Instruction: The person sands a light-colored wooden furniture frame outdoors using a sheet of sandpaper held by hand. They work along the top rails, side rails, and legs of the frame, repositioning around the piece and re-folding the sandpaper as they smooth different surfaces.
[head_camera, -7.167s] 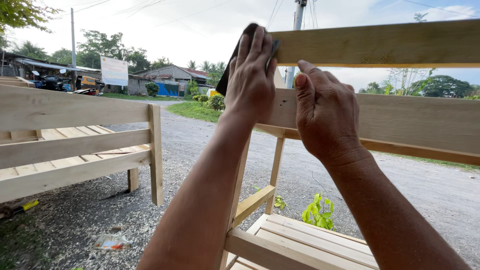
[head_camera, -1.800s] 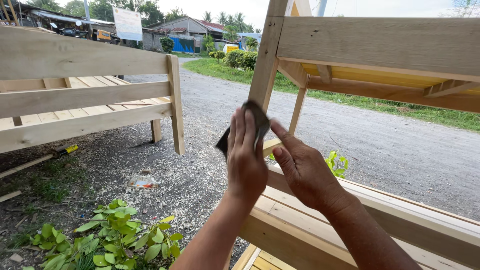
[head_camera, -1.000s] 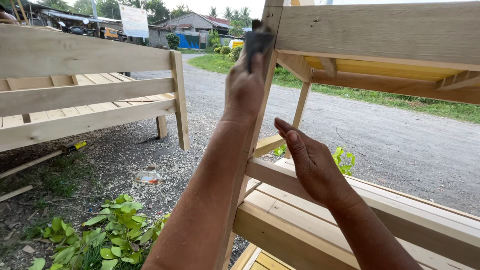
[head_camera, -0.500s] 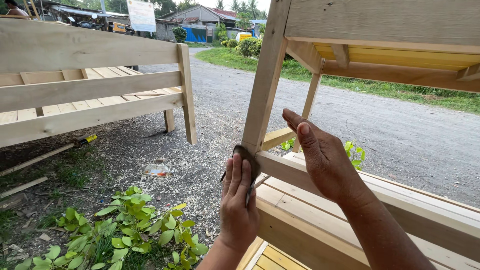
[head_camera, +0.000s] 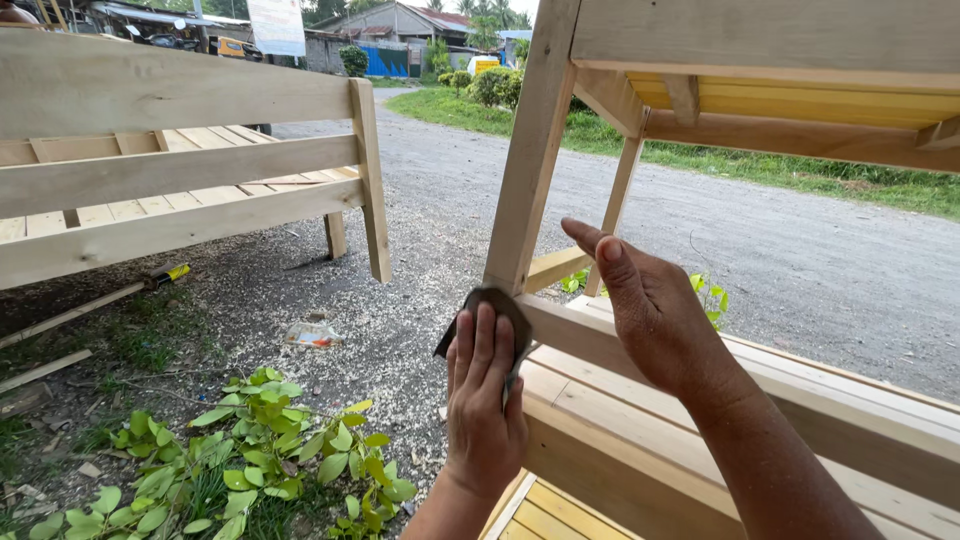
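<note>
— Where do we have our hands?

— Our left hand (head_camera: 485, 405) comes up from the bottom edge, fingers straight and together, pressing flat against a dark sheet of sandpaper (head_camera: 487, 315). The sheet sits at the foot of the upright wooden post (head_camera: 533, 150), right where the post meets the lower rail (head_camera: 760, 385) of the wooden frame. The fingers lie on the paper rather than curling round it, so it is pinned under an open palm.

— And the right?

— Our right hand (head_camera: 655, 315) reaches in from the lower right, forearm slanting up, wrist bent a little. The thumb points up and left toward the post. The fingers curve away behind the palm; we think they rest on the rail, though from here we cannot tell whether they grip it or only lean on it. It carries nothing we can see.

— What lies about us?

— Pale slats (head_camera: 640, 440) run below the rail. To the left stands another wooden bench frame (head_camera: 180, 170) on the gravel ground (head_camera: 430, 230), sawdust scattered near its leg. A leafy green plant (head_camera: 290, 440) grows just left of our left wrist, and a road (head_camera: 800, 260) passes behind the frame.
</note>
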